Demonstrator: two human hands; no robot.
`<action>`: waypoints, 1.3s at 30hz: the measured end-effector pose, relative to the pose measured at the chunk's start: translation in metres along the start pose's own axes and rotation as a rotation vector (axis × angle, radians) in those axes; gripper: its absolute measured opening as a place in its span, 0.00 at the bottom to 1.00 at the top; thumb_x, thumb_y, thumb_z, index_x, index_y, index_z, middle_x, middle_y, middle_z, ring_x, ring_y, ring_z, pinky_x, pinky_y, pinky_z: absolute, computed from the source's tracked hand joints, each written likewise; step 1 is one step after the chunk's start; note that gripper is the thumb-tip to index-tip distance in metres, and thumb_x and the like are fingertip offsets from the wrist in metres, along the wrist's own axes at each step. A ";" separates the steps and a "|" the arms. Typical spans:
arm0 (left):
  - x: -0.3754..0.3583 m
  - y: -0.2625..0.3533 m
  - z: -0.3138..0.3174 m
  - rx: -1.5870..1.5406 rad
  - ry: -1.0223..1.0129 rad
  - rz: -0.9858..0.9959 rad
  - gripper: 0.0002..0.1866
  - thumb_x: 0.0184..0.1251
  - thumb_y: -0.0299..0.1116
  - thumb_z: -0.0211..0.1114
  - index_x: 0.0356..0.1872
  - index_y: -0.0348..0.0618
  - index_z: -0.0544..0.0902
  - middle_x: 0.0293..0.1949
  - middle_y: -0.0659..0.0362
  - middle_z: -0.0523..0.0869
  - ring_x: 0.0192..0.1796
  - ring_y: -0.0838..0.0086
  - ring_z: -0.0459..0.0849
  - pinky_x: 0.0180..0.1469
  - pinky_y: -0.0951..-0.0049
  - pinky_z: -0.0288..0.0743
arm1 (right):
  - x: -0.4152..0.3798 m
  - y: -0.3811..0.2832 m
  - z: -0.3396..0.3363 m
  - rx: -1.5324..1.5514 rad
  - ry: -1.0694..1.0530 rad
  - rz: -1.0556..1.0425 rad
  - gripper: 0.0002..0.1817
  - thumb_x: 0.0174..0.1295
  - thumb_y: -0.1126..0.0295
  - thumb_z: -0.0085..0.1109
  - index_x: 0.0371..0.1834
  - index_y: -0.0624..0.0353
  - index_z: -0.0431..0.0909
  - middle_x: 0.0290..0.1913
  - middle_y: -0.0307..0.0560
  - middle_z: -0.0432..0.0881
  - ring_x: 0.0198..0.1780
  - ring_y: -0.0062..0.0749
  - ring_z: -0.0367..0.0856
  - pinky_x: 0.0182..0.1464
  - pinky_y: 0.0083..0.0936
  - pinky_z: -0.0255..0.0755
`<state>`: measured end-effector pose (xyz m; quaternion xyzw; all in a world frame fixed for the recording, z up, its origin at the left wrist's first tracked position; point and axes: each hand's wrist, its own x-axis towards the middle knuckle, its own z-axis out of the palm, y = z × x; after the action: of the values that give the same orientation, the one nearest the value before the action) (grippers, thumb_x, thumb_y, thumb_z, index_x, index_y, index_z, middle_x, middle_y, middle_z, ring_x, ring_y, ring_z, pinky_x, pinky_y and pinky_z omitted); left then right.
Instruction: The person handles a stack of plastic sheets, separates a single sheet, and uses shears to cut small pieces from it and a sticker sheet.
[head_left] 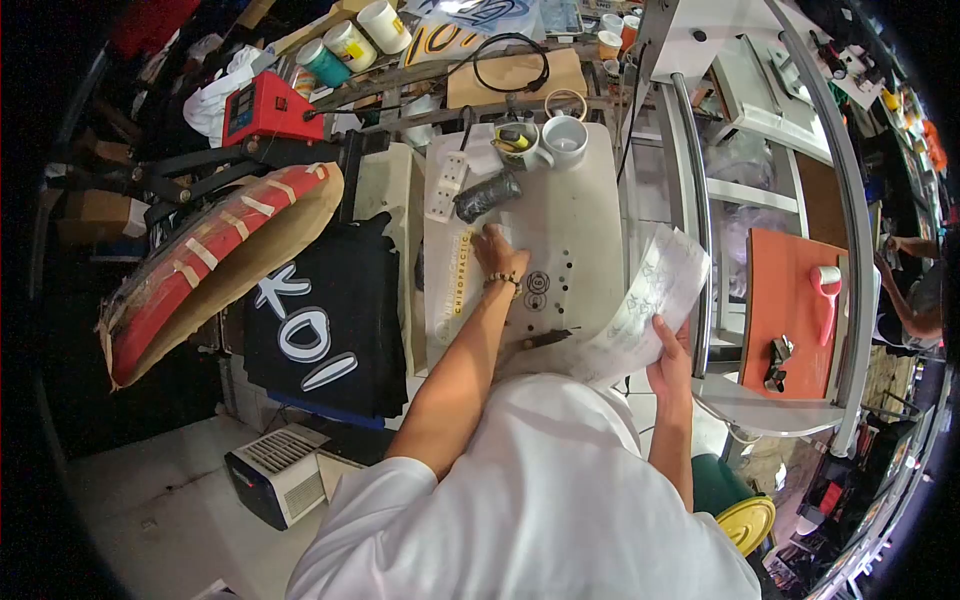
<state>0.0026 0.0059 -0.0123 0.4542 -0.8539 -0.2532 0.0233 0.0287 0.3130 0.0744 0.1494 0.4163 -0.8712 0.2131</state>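
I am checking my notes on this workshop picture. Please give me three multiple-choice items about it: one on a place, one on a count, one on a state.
1. Where does the left hand rest?
A. on the white board
B. on the black shirt
C. on the floor

2. How many white mugs stand at the board's far end?
A. one
B. two
C. four

3. The printed sheet in the right hand is
A. lying flat
B. lifted and curling
C. rolled shut

Answers: 1 A, the palm lies on the board; 2 B, two stand together; 3 B, it bends upward.
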 end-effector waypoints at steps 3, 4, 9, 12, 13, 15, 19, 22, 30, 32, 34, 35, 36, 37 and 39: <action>-0.002 -0.001 -0.003 -0.143 -0.007 0.032 0.37 0.42 0.29 0.76 0.57 0.37 0.67 0.53 0.39 0.76 0.56 0.45 0.77 0.61 0.56 0.73 | 0.000 0.000 0.000 0.010 0.016 0.010 0.26 0.66 0.78 0.60 0.67 0.50 0.70 0.62 0.42 0.78 0.62 0.32 0.76 0.66 0.34 0.71; 0.005 -0.007 0.001 -0.193 -0.050 0.016 0.41 0.39 0.32 0.79 0.58 0.39 0.68 0.54 0.42 0.78 0.57 0.48 0.77 0.62 0.56 0.72 | 0.001 0.002 -0.003 0.009 0.024 0.009 0.26 0.66 0.78 0.60 0.67 0.50 0.70 0.62 0.42 0.78 0.62 0.32 0.76 0.66 0.34 0.71; -0.004 -0.002 -0.017 -0.209 -0.183 -0.112 0.43 0.36 0.35 0.82 0.59 0.42 0.69 0.54 0.48 0.80 0.56 0.54 0.80 0.60 0.57 0.73 | -0.002 -0.003 0.003 -0.021 0.041 0.002 0.29 0.66 0.77 0.60 0.70 0.50 0.66 0.63 0.42 0.76 0.64 0.33 0.75 0.67 0.35 0.70; 0.001 -0.020 -0.003 -0.293 -0.109 -0.020 0.40 0.37 0.33 0.82 0.57 0.41 0.71 0.51 0.46 0.84 0.55 0.51 0.82 0.58 0.57 0.76 | 0.000 -0.004 0.004 -0.003 0.019 0.003 0.32 0.65 0.79 0.60 0.73 0.48 0.64 0.65 0.43 0.75 0.65 0.33 0.74 0.68 0.35 0.69; 0.003 -0.023 -0.002 -0.293 -0.114 -0.021 0.40 0.37 0.33 0.82 0.57 0.41 0.71 0.51 0.46 0.84 0.55 0.51 0.82 0.58 0.57 0.76 | 0.000 -0.004 0.005 -0.002 0.017 0.006 0.33 0.65 0.79 0.60 0.73 0.49 0.64 0.65 0.42 0.75 0.65 0.34 0.74 0.68 0.35 0.69; 0.006 -0.026 -0.002 -0.351 -0.147 -0.005 0.38 0.38 0.32 0.81 0.56 0.40 0.75 0.51 0.47 0.84 0.56 0.54 0.82 0.59 0.58 0.75 | 0.001 -0.004 0.006 -0.003 0.018 0.009 0.33 0.65 0.79 0.60 0.73 0.49 0.63 0.65 0.42 0.75 0.64 0.34 0.75 0.68 0.35 0.69; 0.005 -0.027 -0.008 -0.539 -0.285 0.013 0.27 0.42 0.27 0.79 0.47 0.35 0.81 0.43 0.51 0.89 0.46 0.61 0.88 0.51 0.64 0.79 | 0.002 -0.004 0.007 -0.015 0.029 0.016 0.33 0.64 0.79 0.61 0.73 0.50 0.63 0.65 0.43 0.75 0.64 0.34 0.75 0.67 0.36 0.70; -0.001 -0.025 -0.015 -0.731 -0.279 0.003 0.22 0.44 0.24 0.78 0.44 0.35 0.83 0.39 0.54 0.90 0.40 0.66 0.89 0.46 0.67 0.81 | 0.002 -0.005 0.009 -0.021 0.037 0.014 0.33 0.64 0.79 0.61 0.72 0.51 0.63 0.64 0.45 0.75 0.64 0.34 0.76 0.67 0.36 0.70; -0.010 -0.019 -0.059 -0.994 -0.434 -0.059 0.23 0.49 0.18 0.74 0.50 0.35 0.80 0.44 0.54 0.88 0.45 0.69 0.87 0.50 0.69 0.79 | 0.004 -0.004 0.004 -0.021 0.001 -0.008 0.31 0.66 0.76 0.61 0.72 0.52 0.63 0.64 0.45 0.75 0.64 0.35 0.76 0.66 0.37 0.71; -0.008 -0.028 -0.059 -0.983 -0.430 -0.068 0.24 0.50 0.18 0.74 0.51 0.35 0.80 0.44 0.55 0.88 0.45 0.69 0.86 0.50 0.69 0.79 | 0.005 -0.004 0.005 -0.016 0.001 0.001 0.30 0.66 0.76 0.61 0.72 0.52 0.64 0.64 0.45 0.75 0.64 0.35 0.76 0.66 0.37 0.71; -0.004 -0.036 -0.057 -0.973 -0.426 -0.077 0.24 0.50 0.17 0.74 0.52 0.35 0.80 0.45 0.55 0.88 0.45 0.69 0.86 0.50 0.69 0.79 | 0.005 -0.004 0.005 -0.014 0.000 -0.006 0.30 0.66 0.76 0.61 0.71 0.52 0.65 0.64 0.45 0.76 0.63 0.35 0.76 0.66 0.36 0.71; -0.002 -0.042 -0.055 -0.986 -0.408 -0.097 0.25 0.50 0.17 0.74 0.52 0.35 0.79 0.45 0.55 0.87 0.46 0.69 0.86 0.50 0.69 0.79 | 0.005 -0.004 0.005 -0.013 -0.002 -0.013 0.30 0.66 0.76 0.61 0.71 0.52 0.65 0.64 0.45 0.76 0.63 0.35 0.76 0.66 0.36 0.71; -0.001 -0.045 -0.054 -0.999 -0.390 -0.117 0.25 0.51 0.17 0.74 0.53 0.35 0.79 0.46 0.55 0.87 0.47 0.69 0.86 0.50 0.69 0.79 | 0.005 -0.004 0.005 -0.013 0.001 -0.014 0.30 0.66 0.76 0.61 0.71 0.52 0.65 0.64 0.45 0.76 0.63 0.35 0.76 0.66 0.36 0.71; 0.001 -0.047 -0.054 -0.998 -0.392 -0.118 0.25 0.51 0.17 0.74 0.53 0.35 0.79 0.46 0.55 0.87 0.47 0.69 0.86 0.50 0.69 0.79 | 0.005 -0.004 0.005 -0.016 0.014 -0.011 0.30 0.66 0.76 0.61 0.71 0.52 0.65 0.63 0.44 0.76 0.63 0.35 0.77 0.66 0.36 0.71; 0.002 -0.047 -0.057 -1.037 -0.438 -0.081 0.26 0.51 0.16 0.74 0.54 0.35 0.79 0.47 0.56 0.86 0.48 0.69 0.86 0.51 0.69 0.78 | 0.005 -0.004 0.004 -0.019 0.026 -0.007 0.30 0.66 0.76 0.60 0.71 0.52 0.65 0.63 0.44 0.77 0.62 0.34 0.77 0.66 0.36 0.71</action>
<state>0.0523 -0.0410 0.0152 0.3525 -0.5843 -0.7288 0.0558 0.0216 0.3108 0.0771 0.1571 0.4279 -0.8659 0.2061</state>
